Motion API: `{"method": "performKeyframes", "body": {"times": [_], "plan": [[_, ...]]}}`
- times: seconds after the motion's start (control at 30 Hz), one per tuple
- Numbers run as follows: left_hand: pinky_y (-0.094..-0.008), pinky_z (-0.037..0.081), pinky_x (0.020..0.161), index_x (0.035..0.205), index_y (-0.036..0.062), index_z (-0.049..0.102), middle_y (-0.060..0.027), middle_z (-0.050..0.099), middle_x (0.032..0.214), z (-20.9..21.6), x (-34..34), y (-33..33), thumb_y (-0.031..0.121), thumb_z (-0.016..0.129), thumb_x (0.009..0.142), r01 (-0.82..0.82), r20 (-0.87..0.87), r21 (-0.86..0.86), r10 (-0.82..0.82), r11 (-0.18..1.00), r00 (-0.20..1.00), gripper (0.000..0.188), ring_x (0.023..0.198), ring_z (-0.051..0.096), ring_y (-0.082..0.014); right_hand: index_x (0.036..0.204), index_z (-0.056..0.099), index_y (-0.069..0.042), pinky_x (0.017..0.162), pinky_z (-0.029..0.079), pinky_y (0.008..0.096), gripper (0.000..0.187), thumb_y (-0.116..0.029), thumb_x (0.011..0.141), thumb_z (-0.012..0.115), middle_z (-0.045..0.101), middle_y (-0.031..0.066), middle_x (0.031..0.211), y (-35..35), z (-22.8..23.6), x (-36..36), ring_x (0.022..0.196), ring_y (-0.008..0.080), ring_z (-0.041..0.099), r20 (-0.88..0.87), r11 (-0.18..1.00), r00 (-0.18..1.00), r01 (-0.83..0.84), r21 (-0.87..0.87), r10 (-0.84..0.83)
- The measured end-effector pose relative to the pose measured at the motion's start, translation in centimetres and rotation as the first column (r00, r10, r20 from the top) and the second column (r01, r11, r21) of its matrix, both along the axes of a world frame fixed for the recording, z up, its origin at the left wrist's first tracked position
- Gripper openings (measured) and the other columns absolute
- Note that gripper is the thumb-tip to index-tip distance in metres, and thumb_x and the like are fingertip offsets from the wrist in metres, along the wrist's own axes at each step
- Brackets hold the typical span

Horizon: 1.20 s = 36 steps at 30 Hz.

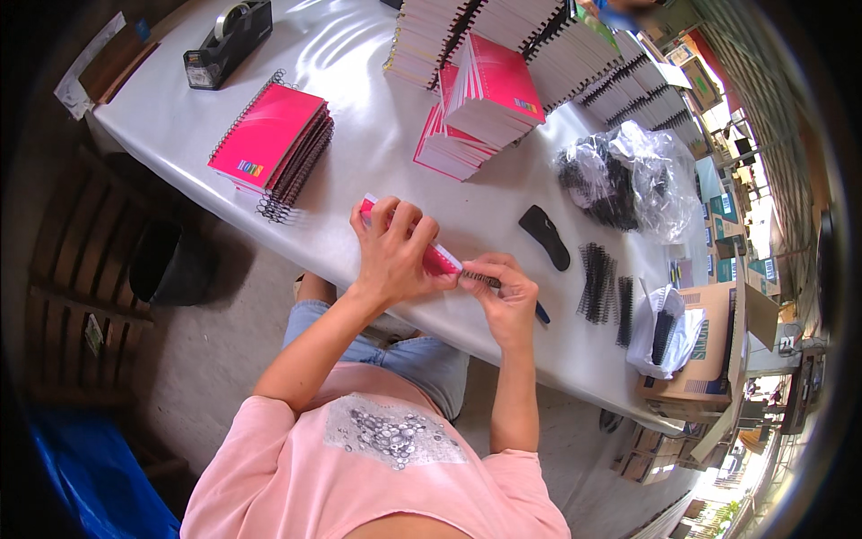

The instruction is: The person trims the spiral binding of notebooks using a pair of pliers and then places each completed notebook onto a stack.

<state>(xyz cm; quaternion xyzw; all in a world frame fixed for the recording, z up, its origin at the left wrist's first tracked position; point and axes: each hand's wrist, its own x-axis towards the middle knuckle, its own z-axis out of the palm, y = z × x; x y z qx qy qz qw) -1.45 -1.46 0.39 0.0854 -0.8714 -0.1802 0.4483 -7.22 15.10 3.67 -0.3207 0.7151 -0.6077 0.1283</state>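
My left hand [395,247] is closed around a small notebook [440,259] with a pink cover, held on edge over the table's near side. Pinched in the fingers of my right hand [505,295] is a black binding coil [480,278], whose end meets the notebook's right corner. To the right on the table lie loose black coils [596,284] and a shorter bunch [625,312]. A black curved object [544,237] rests beyond my right hand, and a dark blue pen-like item [542,313] shows beside it.
Coil-bound pink notebooks [269,139] are stacked at the left; loose pink notebooks [489,85] stand piled at the back. Beyond them are tall rows of bound books [557,45]. A tape dispenser [229,45], a plastic bag of coils [628,180] and a cardboard box [696,359] edge the table [359,117].
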Motion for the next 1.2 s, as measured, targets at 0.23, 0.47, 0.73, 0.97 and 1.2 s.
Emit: {"method": "performKeyframes", "body": {"times": [0.23,0.47,0.73,0.97,1.2], "plan": [[-0.0489,0.026,0.083,0.076,0.0149,0.050,-0.0030,0.045,0.084,-0.6,-0.2,-0.5,0.065,0.071,0.049,0.008,0.052,-0.059,-0.005,0.998,0.999,0.060,0.093,0.043,-0.0263,0.111,0.063,-0.006,0.062,0.047,0.0263,0.029,-0.004,0.082,0.065,0.062,0.0085,0.085,-0.7,3.0,0.0,0.067,0.0129,0.053,0.190,0.917,0.979,-0.006,0.400,-0.076],[-0.0466,0.027,0.084,0.080,0.0145,0.054,-0.0017,0.049,0.088,0.1,0.9,-1.4,0.066,0.070,0.052,0.108,0.074,-0.033,-0.105,0.994,0.992,0.060,0.094,0.046,-0.0228,0.124,0.051,-0.003,0.065,0.047,0.0234,0.035,-0.015,0.092,0.055,0.063,0.0098,0.085,0.9,1.8,-1.2,0.073,0.0110,0.058,-0.364,0.952,0.915,-0.062,0.301,0.175],[-0.0423,0.039,0.079,0.072,0.0093,0.052,-0.0077,0.050,0.098,0.5,1.3,-2.0,0.063,0.076,0.049,0.128,0.006,0.034,-0.128,0.991,0.992,0.062,0.097,0.047,-0.0288,0.121,0.052,-0.008,0.094,0.040,0.0357,0.040,-0.009,0.082,0.055,0.061,0.0137,0.110,3.5,0.3,-7.9,0.104,0.0284,0.057,-0.680,0.837,0.733,0.359,0.414,0.022],[-0.0391,0.046,0.074,0.068,0.0063,0.048,-0.0118,0.050,0.111,0.7,1.2,-2.0,0.055,0.081,0.050,0.196,0.020,0.087,-0.198,0.977,0.980,0.061,0.118,0.041,-0.0370,0.107,0.063,-0.004,0.096,0.040,0.0429,0.034,-0.002,0.076,0.051,0.062,0.0189,0.112,4.1,-1.5,-8.8,0.109,0.0356,0.056,-0.179,0.982,0.979,0.125,0.140,-0.099],[-0.0449,0.046,0.084,0.071,0.0052,0.050,-0.0146,0.048,0.116,1.0,1.2,-2.0,0.053,0.081,0.052,0.250,0.047,0.200,-0.264,0.948,0.963,0.060,0.127,0.032,-0.0381,0.104,0.067,-0.001,0.091,0.046,0.0336,0.036,0.013,0.073,0.055,0.062,0.0224,0.111,0.2,-1.3,-5.0,0.105,0.0280,0.060,0.175,0.940,0.925,-0.340,-0.021,0.338]]}}
